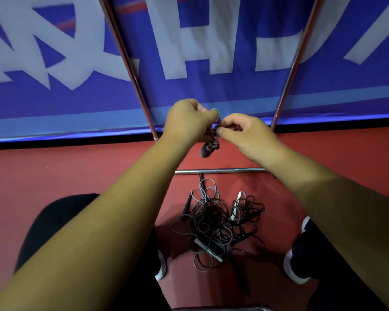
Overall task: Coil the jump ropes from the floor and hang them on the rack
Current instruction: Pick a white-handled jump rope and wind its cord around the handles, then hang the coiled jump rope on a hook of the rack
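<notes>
My left hand (pixel 189 122) grips a coiled grey jump rope (pixel 212 144); its handles and loops poke out below the fist, held up between the rack's two uprights. My right hand (pixel 245 133) pinches a strand of the same rope right beside the left fingers. The rack (pixel 220 171) is a chrome frame whose low crossbar runs under my hands, with two slanted poles rising to either side. On the red floor below lies a tangled pile of black and grey jump ropes (pixel 218 223) with white and black handles.
A blue banner (pixel 211 52) with large white letters hangs behind the rack. My two dark shoes with white soles (pixel 294 263) stand on either side of the rope pile. Another chrome bar (pixel 222 309) shows at the bottom edge.
</notes>
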{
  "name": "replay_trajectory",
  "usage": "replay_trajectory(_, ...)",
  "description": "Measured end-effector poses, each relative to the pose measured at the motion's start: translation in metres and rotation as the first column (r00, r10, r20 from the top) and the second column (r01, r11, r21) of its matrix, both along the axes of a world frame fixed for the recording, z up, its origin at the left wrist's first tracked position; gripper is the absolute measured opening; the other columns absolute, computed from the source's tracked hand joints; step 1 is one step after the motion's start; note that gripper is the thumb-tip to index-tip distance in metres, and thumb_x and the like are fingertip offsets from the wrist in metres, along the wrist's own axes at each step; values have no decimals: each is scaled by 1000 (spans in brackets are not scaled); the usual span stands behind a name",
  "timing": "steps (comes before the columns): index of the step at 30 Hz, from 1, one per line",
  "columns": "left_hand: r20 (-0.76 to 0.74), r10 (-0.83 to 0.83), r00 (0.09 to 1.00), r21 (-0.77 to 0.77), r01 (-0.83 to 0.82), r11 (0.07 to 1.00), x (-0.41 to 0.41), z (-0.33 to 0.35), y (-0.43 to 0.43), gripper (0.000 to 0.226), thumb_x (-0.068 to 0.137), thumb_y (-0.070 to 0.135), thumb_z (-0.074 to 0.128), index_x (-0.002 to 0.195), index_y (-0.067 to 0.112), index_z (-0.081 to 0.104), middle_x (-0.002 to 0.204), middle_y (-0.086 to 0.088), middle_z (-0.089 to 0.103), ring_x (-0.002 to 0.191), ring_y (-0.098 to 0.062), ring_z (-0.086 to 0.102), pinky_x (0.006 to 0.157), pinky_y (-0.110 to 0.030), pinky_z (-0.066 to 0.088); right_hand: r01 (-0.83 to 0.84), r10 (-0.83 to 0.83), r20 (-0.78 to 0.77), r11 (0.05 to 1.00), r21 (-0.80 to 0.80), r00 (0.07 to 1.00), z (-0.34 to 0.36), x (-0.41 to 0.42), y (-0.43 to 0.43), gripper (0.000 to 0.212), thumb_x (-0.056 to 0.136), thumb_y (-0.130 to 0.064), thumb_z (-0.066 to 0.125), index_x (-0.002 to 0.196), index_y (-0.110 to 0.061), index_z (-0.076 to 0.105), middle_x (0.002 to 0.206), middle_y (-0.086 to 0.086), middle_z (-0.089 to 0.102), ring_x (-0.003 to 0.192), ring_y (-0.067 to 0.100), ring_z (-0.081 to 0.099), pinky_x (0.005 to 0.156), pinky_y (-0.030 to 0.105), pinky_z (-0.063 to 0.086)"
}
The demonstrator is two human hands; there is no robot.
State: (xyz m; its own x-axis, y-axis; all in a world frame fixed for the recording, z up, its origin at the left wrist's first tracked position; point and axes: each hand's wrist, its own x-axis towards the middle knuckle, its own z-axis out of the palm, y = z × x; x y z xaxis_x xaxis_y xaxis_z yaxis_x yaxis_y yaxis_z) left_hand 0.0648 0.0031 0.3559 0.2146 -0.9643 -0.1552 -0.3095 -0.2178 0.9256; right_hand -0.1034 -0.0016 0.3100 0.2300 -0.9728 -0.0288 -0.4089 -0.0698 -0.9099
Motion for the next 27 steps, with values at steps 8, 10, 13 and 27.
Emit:
replay_trajectory(8, -151, -47, 987, -79, 36, 996, 16, 66, 19, 15, 91, 10, 75, 93, -2, 66, 70, -13, 69, 65, -24, 70, 76, -44, 66, 46, -46, 15, 998, -41, 999, 81, 22, 4, 8, 95, -24, 78, 92, -18, 76, 83, 2, 79, 72, 12, 73, 69, 33, 52)
replay_trajectory(10, -195, -83, 977, -117, 61, 991, 21, 87, 19, 10, 90, 0, 69, 98, -4, 64, 77, -16, 70, 69, -24, 68, 81, -43, 65, 60, -60, 9, 996, -72, 998, 109, 27, 3, 8, 96, -21, 75, 88, -19, 74, 80, 0, 79, 78, 21, 77, 71, 38, 58)
replay_trajectory(13, -241, -98, 966, -173, 56, 983, 25, 120, 16, 16, 89, -9, 66, 101, 2, 61, 90, -19, 68, 78, -27, 67, 88, -46, 62, 92, -89, 32, 990, -103, 996, 147, 32, -3, 15, 97, -25, 74, 83, -21, 72, 77, 1, 79, 80, 29, 79, 75, 52, 62)
replay_trajectory(27, -30, 26, 999, -451, -36, 892, 42, 261, -44, 14, 92, 3, 69, 99, 5, 58, 86, -17, 73, 73, -28, 77, 55, -30, 57, 112, -88, 141, 978, -178, 986, 303, 55, -63, 15, 102, -21, 70, 91, -11, 76, 80, 6, 78, 68, 17, 73, 60, 34, 57)
